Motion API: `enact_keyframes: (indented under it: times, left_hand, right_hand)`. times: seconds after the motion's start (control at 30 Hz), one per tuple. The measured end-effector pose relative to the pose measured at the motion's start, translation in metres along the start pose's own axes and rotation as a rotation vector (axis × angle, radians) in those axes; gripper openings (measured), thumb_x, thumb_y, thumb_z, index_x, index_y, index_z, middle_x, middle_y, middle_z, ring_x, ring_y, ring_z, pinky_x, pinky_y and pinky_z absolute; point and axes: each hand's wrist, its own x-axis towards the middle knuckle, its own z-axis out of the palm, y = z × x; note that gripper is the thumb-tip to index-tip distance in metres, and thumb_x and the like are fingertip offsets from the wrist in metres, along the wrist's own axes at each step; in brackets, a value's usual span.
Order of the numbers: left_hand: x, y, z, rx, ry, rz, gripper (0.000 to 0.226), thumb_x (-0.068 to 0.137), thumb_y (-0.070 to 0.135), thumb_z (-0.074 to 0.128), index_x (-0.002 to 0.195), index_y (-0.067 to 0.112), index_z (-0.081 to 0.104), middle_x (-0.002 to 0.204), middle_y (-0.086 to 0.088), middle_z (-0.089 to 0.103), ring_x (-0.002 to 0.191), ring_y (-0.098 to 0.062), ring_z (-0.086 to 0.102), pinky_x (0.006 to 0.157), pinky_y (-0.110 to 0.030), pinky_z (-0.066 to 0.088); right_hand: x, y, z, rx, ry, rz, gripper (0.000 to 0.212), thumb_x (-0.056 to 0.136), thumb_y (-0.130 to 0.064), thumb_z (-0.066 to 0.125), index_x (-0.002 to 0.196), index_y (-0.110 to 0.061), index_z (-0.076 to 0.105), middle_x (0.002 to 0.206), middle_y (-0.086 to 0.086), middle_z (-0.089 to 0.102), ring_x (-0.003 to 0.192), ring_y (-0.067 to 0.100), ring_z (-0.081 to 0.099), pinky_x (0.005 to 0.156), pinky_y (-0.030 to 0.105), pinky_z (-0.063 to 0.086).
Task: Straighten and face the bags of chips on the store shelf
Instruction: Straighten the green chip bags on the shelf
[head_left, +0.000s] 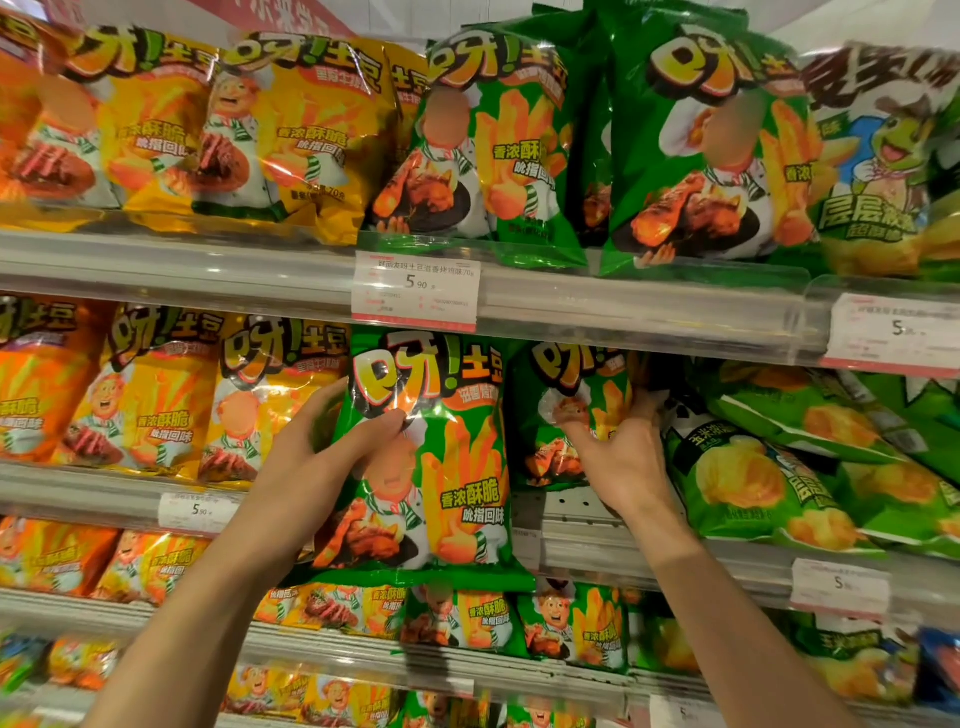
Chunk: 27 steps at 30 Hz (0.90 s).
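While the left hand (332, 447) grips a green chip bag (431, 467) by its left edge, thumb curled across the front and fingers behind, the bag hangs upright out in front of the middle shelf (597, 540), its bottom seam dropping past that shelf's front edge. Just to its right, the right hand (618, 457) reaches deeper in and closes its fingers on a second green bag (566, 410) standing further back on the same shelf. Yellow bags (150, 395) line the shelf's left end, and tilted light-green bags (779, 467) lean at its right end. A price tag (415, 291) hangs on the upper shelf's front edge.
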Motion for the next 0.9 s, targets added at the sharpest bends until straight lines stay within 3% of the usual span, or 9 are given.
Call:
enact_keyframes:
  times: [0.07,0.13,0.27,0.43,0.5,0.6,0.7,0.83,0.9]
  left_hand:
    - [-0.001,0.0,0.0,-0.003,-0.003,-0.002,0.034,0.085,0.032,0.068,0.11,0.049,0.052,0.092,0.033,0.072,0.087,0.007,0.07,0.066,-0.011,0.052]
    - [-0.002,0.0,0.0,-0.002,-0.003,-0.006,0.04,0.084,0.034,0.069,0.118,0.047,0.052,0.099,0.028,0.073,0.091,0.003,0.071,0.074,-0.017,0.05]
    - [-0.004,0.001,0.001,0.014,-0.006,0.006,0.042,0.085,0.033,0.069,0.124,0.041,0.056,0.102,0.022,0.074,0.089,-0.001,0.072,0.072,-0.017,0.05]
    - [-0.003,-0.003,0.002,0.005,-0.006,0.017,0.052,0.081,0.036,0.069,0.131,0.034,0.056,0.109,0.015,0.074,0.095,-0.008,0.072,0.079,-0.026,0.051]
    - [-0.002,-0.005,0.004,0.018,-0.016,0.026,0.053,0.08,0.038,0.069,0.132,0.033,0.057,0.111,0.014,0.074,0.095,-0.007,0.072,0.074,-0.021,0.052]
    - [-0.003,-0.008,0.011,0.028,-0.009,0.047,0.054,0.081,0.038,0.069,0.133,0.034,0.056,0.11,0.011,0.074,0.088,-0.001,0.071,0.062,-0.012,0.051]
    - [-0.003,-0.009,0.02,0.009,0.014,0.051,0.054,0.084,0.032,0.069,0.135,0.031,0.053,0.11,0.012,0.071,0.081,0.005,0.07,0.058,-0.008,0.05]
    - [-0.004,-0.014,0.033,0.031,0.008,0.076,0.07,0.075,0.047,0.071,0.14,0.038,0.048,0.12,0.013,0.069,0.098,-0.002,0.072,0.073,-0.02,0.059]
    - [-0.004,-0.017,0.043,0.078,0.027,0.087,0.074,0.074,0.056,0.072,0.142,0.042,0.045,0.126,0.017,0.065,0.109,-0.002,0.068,0.086,-0.027,0.059]
  right_hand:
    - [-0.001,-0.012,-0.004,0.071,0.054,-0.081,0.114,0.063,-0.078,0.067,0.146,-0.01,0.031,0.15,0.021,0.037,0.14,0.037,0.036,0.114,0.052,0.036]
    - [0.001,-0.02,-0.004,0.114,0.06,-0.134,0.11,0.073,-0.069,0.071,0.149,-0.007,0.022,0.155,0.022,0.026,0.147,0.038,0.021,0.121,0.051,0.024]
    - [0.011,-0.019,0.004,0.064,-0.001,-0.123,0.101,0.084,-0.053,0.071,0.153,-0.008,0.013,0.155,0.02,0.024,0.144,0.04,0.026,0.117,0.049,0.03]
    - [0.017,-0.009,0.003,0.067,-0.076,-0.062,0.12,0.074,-0.07,0.071,0.158,-0.021,0.001,0.163,0.014,0.016,0.148,0.038,0.023,0.12,0.051,0.027]
    - [0.018,-0.007,0.001,0.111,-0.083,-0.042,0.126,0.068,-0.075,0.072,0.158,-0.024,-0.001,0.165,0.012,0.012,0.15,0.037,0.02,0.121,0.051,0.027]
    - [0.017,-0.006,-0.002,0.12,-0.072,-0.018,0.133,0.055,-0.086,0.066,0.157,-0.026,0.006,0.165,0.013,0.01,0.151,0.036,0.016,0.121,0.054,0.025]
    - [0.01,-0.007,-0.008,0.147,-0.027,-0.038,0.117,0.064,-0.077,0.064,0.156,-0.025,0.014,0.162,0.015,0.019,0.15,0.036,0.019,0.12,0.054,0.025]
    - [-0.015,-0.019,-0.027,0.222,0.033,-0.151,0.089,0.076,-0.075,0.058,0.147,-0.025,0.039,0.147,0.005,0.043,0.139,0.026,0.041,0.116,0.049,0.036]
    - [-0.03,-0.028,-0.037,0.24,-0.017,-0.188,0.074,0.083,-0.074,0.056,0.137,-0.025,0.051,0.133,-0.003,0.056,0.126,0.016,0.053,0.109,0.041,0.043]
